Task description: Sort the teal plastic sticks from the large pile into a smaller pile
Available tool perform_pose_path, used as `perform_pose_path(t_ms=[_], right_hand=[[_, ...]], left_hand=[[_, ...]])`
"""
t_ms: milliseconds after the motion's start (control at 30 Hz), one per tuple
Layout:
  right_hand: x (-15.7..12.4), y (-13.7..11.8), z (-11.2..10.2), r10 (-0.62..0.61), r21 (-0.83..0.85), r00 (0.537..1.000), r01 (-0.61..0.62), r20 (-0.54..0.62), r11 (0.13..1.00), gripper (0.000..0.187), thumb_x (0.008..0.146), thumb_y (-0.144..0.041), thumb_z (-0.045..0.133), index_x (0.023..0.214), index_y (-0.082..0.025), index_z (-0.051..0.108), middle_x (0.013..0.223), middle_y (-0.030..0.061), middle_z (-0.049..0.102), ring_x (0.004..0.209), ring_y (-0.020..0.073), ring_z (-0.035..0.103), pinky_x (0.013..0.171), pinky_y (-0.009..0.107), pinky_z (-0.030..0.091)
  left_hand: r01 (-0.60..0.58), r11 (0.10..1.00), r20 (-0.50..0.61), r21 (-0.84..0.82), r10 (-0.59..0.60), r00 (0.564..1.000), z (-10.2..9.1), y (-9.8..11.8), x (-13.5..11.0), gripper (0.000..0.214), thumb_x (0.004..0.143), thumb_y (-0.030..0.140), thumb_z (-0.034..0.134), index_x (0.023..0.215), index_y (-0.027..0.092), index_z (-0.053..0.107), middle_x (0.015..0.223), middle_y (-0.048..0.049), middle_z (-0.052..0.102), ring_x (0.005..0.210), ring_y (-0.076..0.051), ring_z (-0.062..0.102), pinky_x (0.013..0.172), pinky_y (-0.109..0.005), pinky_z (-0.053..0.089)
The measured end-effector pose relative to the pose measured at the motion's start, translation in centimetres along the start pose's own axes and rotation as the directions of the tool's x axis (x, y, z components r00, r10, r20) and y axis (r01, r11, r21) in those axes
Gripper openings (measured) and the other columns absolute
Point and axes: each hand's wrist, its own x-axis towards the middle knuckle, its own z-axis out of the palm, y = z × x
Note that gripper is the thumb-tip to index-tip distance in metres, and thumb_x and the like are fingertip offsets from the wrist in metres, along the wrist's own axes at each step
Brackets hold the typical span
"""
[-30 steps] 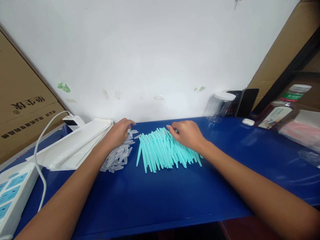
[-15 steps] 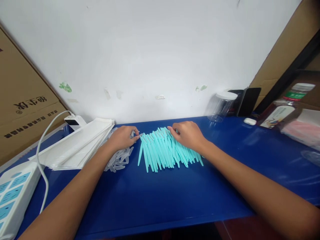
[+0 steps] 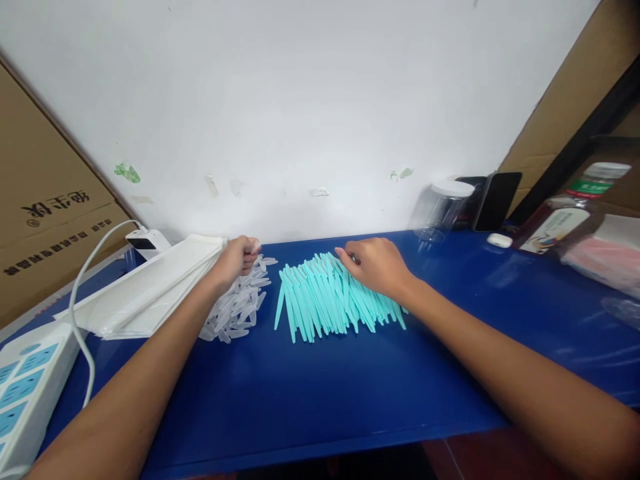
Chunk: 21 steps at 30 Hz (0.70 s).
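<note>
A row of turquoise sticks that look like eyebrow razors [image 3: 315, 300] lies side by side in a pile, thin pale ends toward the wall. My right hand [image 3: 375, 263] rests on the pile's far right part, fingers curled under and thumb pointing left along the thin ends. Whether a razor is in its grip is hidden. Left of the razors lies a heap of small clear plastic caps [image 3: 237, 310]. Over the far end of that heap is my left hand [image 3: 237, 260], closed with thumb and fingers pinched together. Something pale shows at its fingertips, too blurred to name.
White plastic bags [image 3: 145, 287] lie left of the caps, beside a power strip [image 3: 37, 393] and a white charger [image 3: 149, 244] with a cable. At the right stand a clear jar [image 3: 440, 210], a phone [image 3: 497, 201], a white earbud case [image 3: 499, 241] and a bottle [image 3: 565, 213].
My left hand has moved left and away from the razors' left end, where a clear cap showed at its fingertips, to above the heap. My right hand is almost unmoved.
</note>
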Motion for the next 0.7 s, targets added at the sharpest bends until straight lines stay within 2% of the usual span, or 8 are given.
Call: perform_pose_path(t_ms=[133, 233, 300, 367, 433, 567, 633, 700], right_hand=[[0.0, 0.0, -0.1, 0.002, 0.001, 1.000, -0.002, -0.008, 1.000, 0.047, 0.109, -0.038, 0.048, 0.066, -0.019, 0.052, 0.057, 0.0012, 0.054, 0.050, 0.0122, 0.036, 0.058, 0.033, 0.017], [-0.1, 0.0, 0.0, 0.003, 0.002, 1.000, -0.003, -0.004, 1.000, 0.047, 0.109, -0.038, 0.048, 0.066, -0.019, 0.051, 0.057, 0.0012, 0.054, 0.050, 0.0120, 0.035, 0.057, 0.033, 0.016], [-0.1, 0.0, 0.0, 0.004, 0.001, 1.000, -0.004, -0.001, 1.000, 0.047, 0.109, -0.038, 0.048, 0.066, -0.018, 0.051, 0.057, 0.0013, 0.054, 0.050, 0.0120, 0.035, 0.058, 0.033, 0.016], [-0.1, 0.0, 0.1, 0.003, 0.000, 1.000, -0.003, -0.003, 1.000, 0.047, 0.108, -0.038, 0.048, 0.066, -0.018, 0.051, 0.057, 0.0012, 0.054, 0.050, 0.0119, 0.034, 0.058, 0.033, 0.016], [0.0, 0.0, 0.1, 0.004, -0.002, 1.000, -0.004, -0.011, 1.000, 0.047, 0.108, -0.038, 0.049, 0.066, -0.018, 0.051, 0.056, 0.0010, 0.053, 0.050, 0.0118, 0.035, 0.058, 0.033, 0.016], [0.0, 0.0, 0.0, 0.004, -0.001, 1.000, -0.004, -0.014, 1.000, 0.046, 0.108, -0.038, 0.049, 0.066, -0.018, 0.052, 0.056, 0.0009, 0.053, 0.051, 0.0118, 0.034, 0.058, 0.033, 0.017], [0.0, 0.0, 0.1, 0.002, 0.004, 1.000, -0.002, -0.004, 1.000, 0.047, 0.108, -0.038, 0.048, 0.066, -0.018, 0.052, 0.056, 0.0009, 0.053, 0.051, 0.0119, 0.034, 0.057, 0.033, 0.017], [0.0, 0.1, 0.1, 0.003, 0.005, 1.000, -0.003, 0.001, 1.000, 0.047, 0.108, -0.038, 0.048, 0.067, -0.018, 0.053, 0.056, 0.0012, 0.053, 0.051, 0.0122, 0.034, 0.057, 0.033, 0.018]], left_hand=[[0.045, 0.873, 0.131, -0.486, 0.022, 0.991, -0.9, 1.0, -0.5, 0.013, 0.072, 0.028, 0.049, 0.062, 0.022, 0.043, 0.064, 0.0017, 0.031, 0.048, -0.013, 0.022, 0.043, -0.026, 0.018], [0.057, 0.814, 0.108, -0.578, 0.007, 0.994, -1.1, 1.1, -0.7, 0.012, 0.077, 0.028, 0.049, 0.069, 0.020, 0.052, 0.068, -0.0001, 0.040, 0.049, -0.012, 0.025, 0.043, -0.024, 0.015], [0.017, 0.908, 0.006, -0.418, -0.016, 1.000, -1.1, 0.9, -0.6, 0.024, 0.084, 0.034, 0.048, 0.063, 0.022, 0.044, 0.063, 0.0018, 0.033, 0.048, -0.012, 0.022, 0.043, -0.026, 0.016], [-0.029, 0.997, -0.153, -0.076, 0.017, 0.988, -1.2, 0.5, -0.4, 0.040, 0.089, 0.044, 0.051, 0.058, 0.025, 0.034, 0.057, 0.0037, 0.025, 0.048, -0.013, 0.020, 0.045, -0.028, 0.018], [-0.042, 0.952, -0.241, 0.303, 0.119, 0.963, -1.3, 0.2, -0.3, 0.049, 0.085, 0.052, 0.065, 0.056, 0.025, 0.037, 0.052, 0.0031, 0.028, 0.048, -0.014, 0.026, 0.050, -0.029, 0.021], [-0.032, 0.499, -0.087, 0.866, 0.212, 0.973, -1.2, -0.6, -0.6, 0.054, 0.083, 0.077, 0.065, 0.076, 0.023, 0.061, 0.064, -0.0063, 0.060, 0.063, -0.025, 0.055, 0.061, -0.033, 0.033], [-0.021, 0.294, -0.024, 0.955, 0.149, 0.989, -0.8, -1.1, -0.7, 0.067, 0.089, 0.086, 0.047, 0.094, 0.022, 0.066, 0.075, -0.0120, 0.069, 0.074, -0.033, 0.064, 0.067, -0.036, 0.039], [-0.036, 0.210, 0.016, 0.977, 0.097, 0.995, -0.2, -1.7, -0.7, 0.075, 0.092, 0.086, 0.038, 0.109, 0.018, 0.065, 0.086, -0.0167, 0.074, 0.082, -0.037, 0.069, 0.070, -0.039, 0.044]])
